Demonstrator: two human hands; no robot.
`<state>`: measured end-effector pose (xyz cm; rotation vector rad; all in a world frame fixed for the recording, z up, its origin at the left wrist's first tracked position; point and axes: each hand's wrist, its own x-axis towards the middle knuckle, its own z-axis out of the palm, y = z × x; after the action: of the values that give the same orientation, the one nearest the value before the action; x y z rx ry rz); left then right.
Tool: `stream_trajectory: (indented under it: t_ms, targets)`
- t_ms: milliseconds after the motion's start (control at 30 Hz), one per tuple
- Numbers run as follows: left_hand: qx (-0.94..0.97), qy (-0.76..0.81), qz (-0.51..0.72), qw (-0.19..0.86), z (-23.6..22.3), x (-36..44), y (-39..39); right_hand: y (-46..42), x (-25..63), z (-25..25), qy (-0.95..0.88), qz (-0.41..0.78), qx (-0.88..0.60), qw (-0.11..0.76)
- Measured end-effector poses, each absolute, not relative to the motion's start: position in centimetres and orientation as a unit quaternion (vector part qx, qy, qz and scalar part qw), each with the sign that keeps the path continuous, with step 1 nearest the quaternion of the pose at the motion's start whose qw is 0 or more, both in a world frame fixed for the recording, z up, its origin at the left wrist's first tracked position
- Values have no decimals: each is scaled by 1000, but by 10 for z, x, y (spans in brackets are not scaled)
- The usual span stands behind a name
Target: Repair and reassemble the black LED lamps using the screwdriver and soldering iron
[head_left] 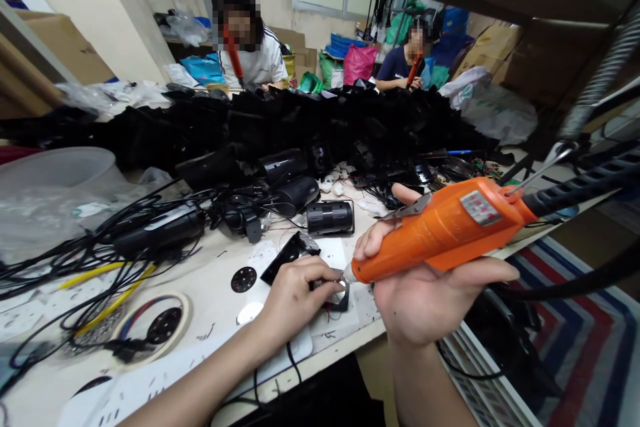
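An orange electric screwdriver (440, 230) lies across the palm of my right hand (425, 300), its fingers curled around the far side. Its tip points left and meets the pinched fingertips of my left hand (300, 290). Whatever sits between those fingertips is too small to make out. Under them, partly covered, is a black plastic part (340, 300) on the table. Just behind my left hand an open black housing (280, 265) lies tilted. A black perforated disc (243, 279) rests to its left, and a black cylindrical casing (330, 217) stands farther back.
Black cables (150, 250) and a tape roll (183, 327) spread over the left of the table (220, 307). A pile of black parts (300, 113) spans the back. Two people sit beyond it with orange screwdrivers. A coiled spring (595, 73) hangs at right above my screwdriver.
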<state>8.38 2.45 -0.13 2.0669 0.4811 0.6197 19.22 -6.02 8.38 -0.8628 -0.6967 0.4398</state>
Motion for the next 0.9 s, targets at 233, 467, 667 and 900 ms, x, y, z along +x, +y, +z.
stream_trajectory:
  t_ms: [233, 467, 667, 900]
  targets:
    - [849, 190, 237, 433, 3, 82, 26, -62, 190, 84, -333, 202, -390, 834]
    - [914, 177, 136, 338, -8, 75, 44, -54, 199, 66, -345, 206, -434, 807]
    - [929, 161, 86, 322, -13, 84, 37, -48, 204, 51, -345, 234, -405, 813]
    - [929, 167, 76, 323, -17, 86, 40, -48, 206, 46, -339, 284, -373, 816]
